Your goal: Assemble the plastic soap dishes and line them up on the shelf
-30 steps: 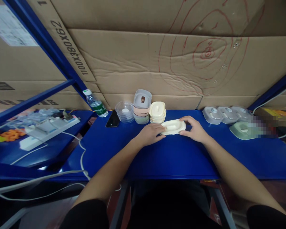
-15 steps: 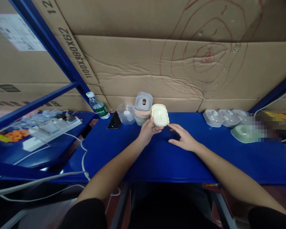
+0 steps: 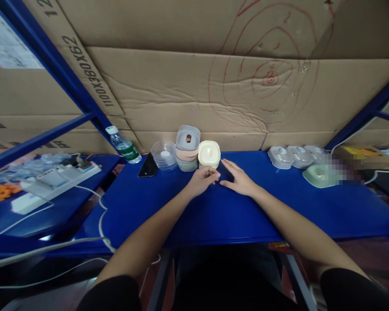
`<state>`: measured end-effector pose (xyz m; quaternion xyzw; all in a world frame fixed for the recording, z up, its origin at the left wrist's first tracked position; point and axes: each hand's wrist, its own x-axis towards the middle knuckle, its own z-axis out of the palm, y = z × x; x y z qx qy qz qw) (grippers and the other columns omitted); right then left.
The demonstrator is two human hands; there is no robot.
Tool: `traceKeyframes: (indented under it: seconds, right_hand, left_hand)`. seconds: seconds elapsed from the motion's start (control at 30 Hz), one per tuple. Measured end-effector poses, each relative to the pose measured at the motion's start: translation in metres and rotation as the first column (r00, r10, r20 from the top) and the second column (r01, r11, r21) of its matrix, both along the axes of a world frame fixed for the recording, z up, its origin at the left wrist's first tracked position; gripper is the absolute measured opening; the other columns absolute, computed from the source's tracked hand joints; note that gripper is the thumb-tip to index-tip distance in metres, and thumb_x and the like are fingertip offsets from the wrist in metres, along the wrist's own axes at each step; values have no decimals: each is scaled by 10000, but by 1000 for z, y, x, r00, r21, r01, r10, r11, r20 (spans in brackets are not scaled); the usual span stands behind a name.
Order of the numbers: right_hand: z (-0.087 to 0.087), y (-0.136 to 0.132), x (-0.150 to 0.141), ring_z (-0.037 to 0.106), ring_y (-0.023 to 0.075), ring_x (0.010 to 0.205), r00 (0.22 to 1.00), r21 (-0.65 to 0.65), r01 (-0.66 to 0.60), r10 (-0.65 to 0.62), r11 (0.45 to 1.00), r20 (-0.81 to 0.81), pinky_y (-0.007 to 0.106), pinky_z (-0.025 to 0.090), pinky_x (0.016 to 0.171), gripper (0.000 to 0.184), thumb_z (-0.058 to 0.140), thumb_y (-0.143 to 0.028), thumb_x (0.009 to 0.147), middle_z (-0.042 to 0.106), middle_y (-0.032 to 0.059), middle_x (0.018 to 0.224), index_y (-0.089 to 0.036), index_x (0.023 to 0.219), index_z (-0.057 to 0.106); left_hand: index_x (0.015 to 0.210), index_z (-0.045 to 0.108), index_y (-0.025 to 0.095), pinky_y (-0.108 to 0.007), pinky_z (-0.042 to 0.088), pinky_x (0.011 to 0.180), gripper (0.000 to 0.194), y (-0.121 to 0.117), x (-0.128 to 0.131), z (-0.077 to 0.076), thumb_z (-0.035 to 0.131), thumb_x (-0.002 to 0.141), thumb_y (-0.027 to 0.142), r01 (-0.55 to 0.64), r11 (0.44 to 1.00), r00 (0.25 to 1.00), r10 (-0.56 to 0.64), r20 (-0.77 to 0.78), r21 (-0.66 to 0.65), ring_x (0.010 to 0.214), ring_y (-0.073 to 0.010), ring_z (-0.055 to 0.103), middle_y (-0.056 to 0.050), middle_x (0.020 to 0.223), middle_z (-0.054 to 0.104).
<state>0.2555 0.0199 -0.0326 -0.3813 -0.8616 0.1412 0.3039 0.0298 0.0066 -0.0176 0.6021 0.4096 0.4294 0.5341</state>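
Reads "1100X380X62" in black along cardboard strip (image 3: 90, 75), upper left of frame, with "12" above, near top edge. Seems to read "estbon" in white on green label (image 3: 129, 152) of bottle (image 3: 117, 139), left of centre. Too small or blurred to read: print on white sheet (image 3: 11, 45), upper left; round stickers (image 3: 282, 150) on grey lids (image 3: 280, 160), right.

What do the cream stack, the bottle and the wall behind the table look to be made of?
Cream stack: probably moulded plastic, smooth with a soft sheen.
Bottle: clear, glossy, likely thin plastic; the table shows through it.
Wall: matt brown cardboard, going by its creases, fold lines and printed numbers.
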Motion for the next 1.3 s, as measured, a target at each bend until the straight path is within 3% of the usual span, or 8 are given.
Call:
traceKeyframes:
  seconds: [0.2, 0.37, 0.5, 0.6, 0.77, 0.9, 1.1, 1.3]
  right_hand:
    - [17, 5, 51, 412, 379, 1493, 938, 142, 308, -325, 941, 119, 694, 200, 1230, 827, 586, -643, 931, 468, 159, 1614, -249, 1621, 354]
    - [22, 28, 115, 325, 445, 1517, 677, 148, 691, -705, 708, 211, 705, 179, 1213, 845, 580, -615, 917, 401, 217, 1643, -138, 1590, 396]
    - [17, 35, 132, 205, 505, 1552, 535, 107, 783, -750, 613, 388, 791, 110, 1166, 859, 595, -622, 905, 295, 250, 1687, -132, 1584, 407]
    - [17, 30, 119, 234, 520, 1539, 567, 127, 734, -704, 668, 429, 826, 68, 1143, 811, 640, -612, 881, 340, 250, 1668, -147, 1529, 497]
    - [27, 9, 76, 625, 355, 1263, 811, 187, 513, -544, 838, 215, 700, 152, 1223, 626, 578, -587, 944, 731, 125, 1315, -226, 1455, 574]
    - [29, -5, 56, 527, 391, 1393, 907, 165, 314, -347, 935, 239, 740, 143, 1221, 682, 627, -684, 900, 605, 125, 1501, -277, 1447, 597]
    - [24, -2, 65, 520, 363, 1426, 978, -19, 51, -46, 999, 206, 625, 410, 1171, 630, 585, -592, 973, 539, 140, 1560, -262, 1508, 556]
    - [23, -4, 59, 532, 359, 1413, 988, -42, -92, 96, 995, 124, 569, 440, 1173, 869, 825, -612, 768, 564, 132, 1528, -266, 1516, 551]
  left_hand:
    - [1518, 446, 228, -257, 513, 626, 907, 7, -4, -9, 846, 751, 501, 44, 999, 995, -43, 85, -11, 770, -150, 716, -145, 1269, 703]
    - [1333, 608, 174, -288, 529, 679, 653, 8, -8, -13, 763, 822, 549, 128, 991, 991, -127, -30, 42, 811, -169, 711, -130, 1170, 733]
    - [1299, 634, 178, -346, 558, 773, 554, 1, -7, -13, 717, 864, 510, 199, 964, 950, -146, -276, 175, 849, -181, 700, -104, 1116, 744]
    - [1281, 665, 205, -384, 556, 850, 469, -4, -8, -10, 692, 893, 468, 293, 905, 835, -85, -544, 309, 904, -203, 696, -80, 1111, 754]
    - [1339, 633, 229, -384, 553, 881, 466, -5, -13, -5, 649, 935, 462, 351, 840, 753, 11, -658, 415, 935, -202, 698, -65, 1195, 724]
    - [1351, 624, 245, -363, 553, 863, 480, -4, -15, -5, 659, 928, 469, 336, 823, 760, 50, -648, 458, 939, -202, 696, -71, 1233, 683]
    - [1348, 634, 262, -344, 540, 812, 561, -5, -16, -3, 759, 852, 491, 286, 833, 761, 103, -641, 474, 858, -201, 670, -60, 1141, 688]
    - [1434, 572, 279, -379, 545, 900, 853, -6, -18, 2, 879, 695, 576, 287, 845, 781, 66, -621, 452, 1001, -256, 676, -105, 1399, 610]
